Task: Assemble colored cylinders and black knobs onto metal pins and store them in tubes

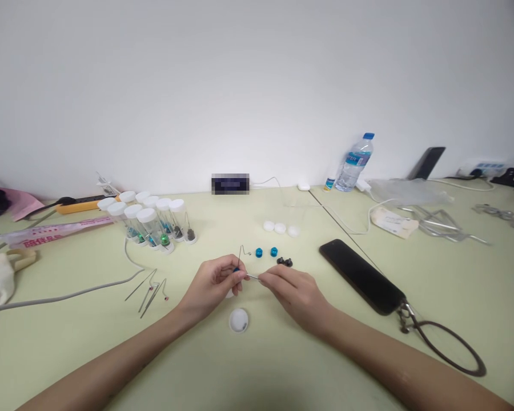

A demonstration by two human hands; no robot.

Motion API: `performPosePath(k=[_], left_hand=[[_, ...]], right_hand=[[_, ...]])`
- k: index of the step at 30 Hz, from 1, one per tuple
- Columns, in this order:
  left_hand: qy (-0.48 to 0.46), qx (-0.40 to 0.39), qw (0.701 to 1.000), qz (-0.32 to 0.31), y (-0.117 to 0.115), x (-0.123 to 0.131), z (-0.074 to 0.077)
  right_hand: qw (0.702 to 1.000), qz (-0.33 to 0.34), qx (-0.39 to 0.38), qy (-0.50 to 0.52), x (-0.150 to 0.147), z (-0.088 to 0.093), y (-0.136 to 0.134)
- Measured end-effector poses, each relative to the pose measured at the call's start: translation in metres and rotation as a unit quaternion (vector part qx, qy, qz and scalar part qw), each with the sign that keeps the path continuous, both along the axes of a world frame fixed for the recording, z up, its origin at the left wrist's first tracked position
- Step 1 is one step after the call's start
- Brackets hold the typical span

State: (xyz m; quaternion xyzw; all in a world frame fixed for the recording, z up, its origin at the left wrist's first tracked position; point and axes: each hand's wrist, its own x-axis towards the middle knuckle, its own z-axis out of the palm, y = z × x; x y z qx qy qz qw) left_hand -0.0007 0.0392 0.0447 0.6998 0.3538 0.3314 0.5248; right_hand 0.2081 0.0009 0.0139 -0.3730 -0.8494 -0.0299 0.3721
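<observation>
Head view: your left hand (215, 282) pinches a blue part (236, 269); your right hand (298, 292) pinches a thin metal rod (252, 277).

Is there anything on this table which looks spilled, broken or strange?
Nothing looks plainly spilled or broken. The one oddity is the dark object by the wall: pixel blocks cover it, so its details are unreadable. The bent wires left of the left hand lie in a loose jumble, merely untidy.

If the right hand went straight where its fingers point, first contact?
Likely the left hand; the thin metal rod between both hands points there too. Exact depth is unclear.
</observation>
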Motion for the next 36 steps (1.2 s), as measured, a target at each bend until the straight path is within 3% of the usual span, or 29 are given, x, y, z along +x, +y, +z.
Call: performPosePath(k=[2, 4, 7, 9, 11, 15, 17, 19, 22, 27, 31, 34, 36], left_hand=[[0.013, 0.025, 1.0, 0.009, -0.001, 0.0, -0.001], [0.04, 0.066, 0.997, 0.023, -0.003, 0.0, -0.003], [0.093, 0.146, 0.984, 0.049, -0.005, -0.001, -0.006], [0.116, 0.179, 0.975, 0.056, -0.005, -0.001, -0.007], [0.114, 0.181, 0.975, 0.051, -0.004, -0.002, -0.007], [0.059, 0.087, 0.994, 0.038, 0.002, -0.003, -0.005], [0.023, 0.032, 0.999, 0.03, 0.004, -0.002, -0.005], [-0.005, 0.001, 1.0, 0.019, 0.005, -0.001, -0.006], [-0.025, -0.028, 0.999, 0.009, 0.005, 0.0, -0.009], [-0.045, -0.06, 0.997, 0.004, 0.005, 0.0, -0.013], [-0.039, -0.052, 0.998, 0.004, 0.005, 0.0, -0.016], [-0.025, -0.046, 0.999, 0.011, 0.004, 0.0, -0.015], [-0.027, -0.051, 0.998, 0.013, 0.004, 0.0, -0.013]], right_hand=[[0.996, 0.021, -0.058, 0.064, -0.003, 0.001, 0.0], [0.971, 0.043, -0.178, 0.156, -0.007, 0.003, -0.001], [0.885, 0.072, -0.358, 0.288, -0.013, 0.002, -0.001], [0.85, 0.081, -0.41, 0.321, -0.014, 0.0, 0.0], [0.871, 0.074, -0.381, 0.301, -0.013, -0.002, 0.001], [0.969, 0.049, -0.186, 0.152, -0.009, -0.003, 0.0], [0.987, 0.046, -0.12, 0.1, -0.008, -0.002, -0.001], [0.99, 0.049, -0.098, 0.091, -0.008, -0.001, -0.002], [0.979, 0.058, -0.14, 0.135, -0.008, 0.001, -0.003], [0.911, 0.075, -0.292, 0.28, -0.009, 0.001, -0.002], [0.871, 0.084, -0.363, 0.321, -0.01, 0.001, 0.001], [0.882, 0.074, -0.357, 0.297, -0.01, 0.0, 0.003], [0.924, 0.052, -0.292, 0.241, -0.008, -0.001, 0.003]])
